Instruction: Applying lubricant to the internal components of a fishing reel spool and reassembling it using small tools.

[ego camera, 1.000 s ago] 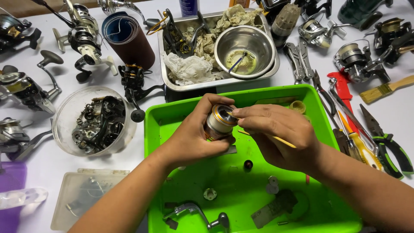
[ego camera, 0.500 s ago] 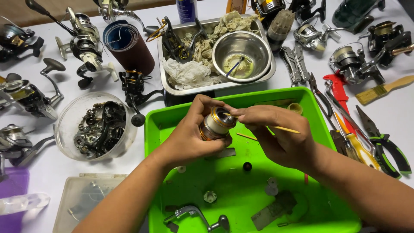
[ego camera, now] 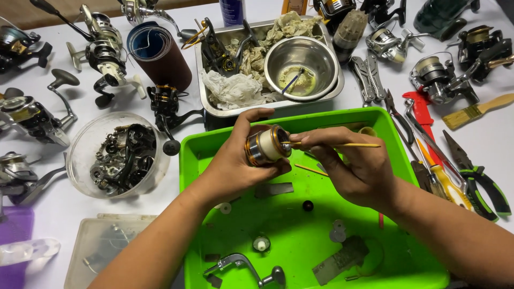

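Note:
My left hand (ego camera: 235,160) grips a fishing reel spool (ego camera: 266,145), silver with gold rims, held on its side above the bright green tray (ego camera: 214,144). My right hand (ego camera: 353,166) pinches a thin yellow stick (ego camera: 342,145) whose tip pokes into the spool's open end. On the tray floor below lie small parts: a black knob (ego camera: 307,205), a white gear (ego camera: 261,244), a reel handle (ego camera: 241,265) and a grey plate (ego camera: 342,257).
Behind the tray stands a metal pan (ego camera: 214,112) with rags and a steel bowl (ego camera: 301,67). A clear bowl of dark parts (ego camera: 120,155) sits at left. Several fishing reels ring the white table. Pliers (ego camera: 476,171), screwdrivers and a brush (ego camera: 476,111) lie at right.
The view has shifted slightly. My right hand has slid the stick's tip further into the spool; my left hand keeps holding the spool in place.

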